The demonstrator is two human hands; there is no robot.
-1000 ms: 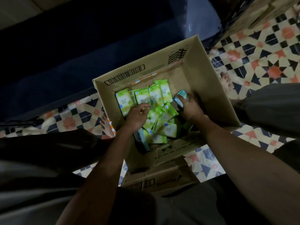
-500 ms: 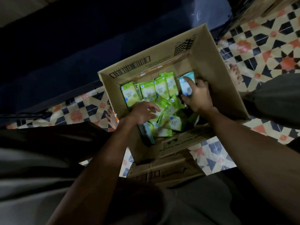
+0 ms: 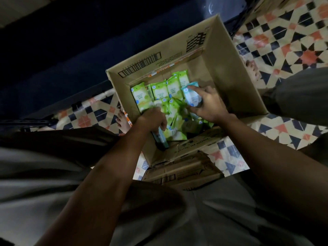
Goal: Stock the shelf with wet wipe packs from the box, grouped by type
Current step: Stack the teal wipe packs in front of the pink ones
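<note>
The right hand (image 3: 207, 105) holds a pale blue pack (image 3: 190, 95) lifted just above the pile, fingers and thumb curled round its right edge. The left hand (image 3: 153, 119) reaches down into the near left of the box (image 3: 223, 68), fingers curled round a teal pack (image 3: 160, 140) standing on edge against the near left wall; motion blur hides how firm the grip is. Both bare forearms come in from the near edge. Between and beyond the hands lie the green packs (image 3: 159, 91), some upright in a row along the far side, others tumbled loose toward the near side. The box is open cardboard, with a barcode printed on its far flap, and stands on a patterned tile floor (image 3: 292, 41) of cream, dark blue and orange. Bare toes (image 3: 122, 119) show just left of the box, and others at its right. A dark blue surface (image 3: 71, 41) fills the far left. The scene is dimly lit
</note>
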